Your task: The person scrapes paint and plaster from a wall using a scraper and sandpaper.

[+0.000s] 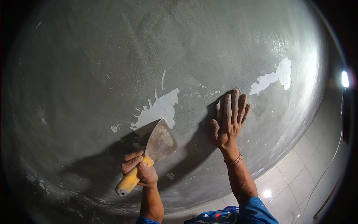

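Observation:
My left hand (pixel 143 170) is closed round the yellow handle of a putty knife (pixel 162 142). Its wide metal blade, smeared with dried filler, points up and stands close to the grey wall (pixel 201 48), just under a white patch (pixel 160 108). Fingers stretched upward, my right hand (pixel 230 119) presses flat against the wall. Under it lies a thin sheet that looks like sandpaper (pixel 237 89); only its edges show around the fingers. Grey-white dust coats the fingers. Another white patch (pixel 274 78) is up and right of this hand.
The wall appears curved through the wide lens. Pale floor tiles (pixel 285 179) show at lower right, with a thin cable (pixel 328 164) running across them. A bright lamp (pixel 345 79) shines at the right edge. Small white specks and streaks mark the wall.

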Motion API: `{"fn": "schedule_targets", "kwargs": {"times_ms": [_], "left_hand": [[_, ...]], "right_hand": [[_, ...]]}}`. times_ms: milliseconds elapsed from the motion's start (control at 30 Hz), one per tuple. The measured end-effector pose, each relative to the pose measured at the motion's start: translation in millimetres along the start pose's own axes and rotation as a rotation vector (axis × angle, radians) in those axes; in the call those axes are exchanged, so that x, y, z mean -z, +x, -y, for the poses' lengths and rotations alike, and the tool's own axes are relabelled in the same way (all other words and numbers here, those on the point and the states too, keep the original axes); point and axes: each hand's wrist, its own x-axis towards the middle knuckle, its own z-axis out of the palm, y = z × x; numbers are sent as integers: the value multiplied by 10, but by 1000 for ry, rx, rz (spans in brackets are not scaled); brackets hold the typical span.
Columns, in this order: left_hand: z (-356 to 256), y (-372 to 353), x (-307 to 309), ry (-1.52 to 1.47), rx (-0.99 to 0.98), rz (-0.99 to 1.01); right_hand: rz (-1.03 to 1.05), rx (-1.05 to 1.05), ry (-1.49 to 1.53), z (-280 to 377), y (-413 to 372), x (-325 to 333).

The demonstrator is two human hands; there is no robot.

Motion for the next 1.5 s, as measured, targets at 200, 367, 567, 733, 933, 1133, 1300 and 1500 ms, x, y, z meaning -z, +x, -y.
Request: {"fn": "schedule_targets", "kwargs": {"times_ms": [200, 367, 567, 733, 933, 1133, 1300, 1500], "left_hand": [[-81, 25, 7, -43, 67, 26], [-84, 1, -54, 32, -31, 30], [-152, 30, -259, 56, -27, 117], [-62, 67, 125, -25, -22, -12], [-201, 67, 100, 87, -54, 59], [-114, 104, 59, 64, -12, 23], [-34, 20, 82, 16, -64, 61], [-110, 40, -87, 40, -33, 40]], "right_hand": [[18, 1, -12, -3, -52, 16], [10, 18, -47, 23, -49, 40], [1, 30, -49, 17, -21, 34], [34, 25, -23, -24, -24, 71], [44, 18, -34, 15, -87, 51], [38, 14, -51, 3, -53, 34], [9, 26, -44, 21, -28, 13], [25, 7, -13, 18, -49, 0]]}}
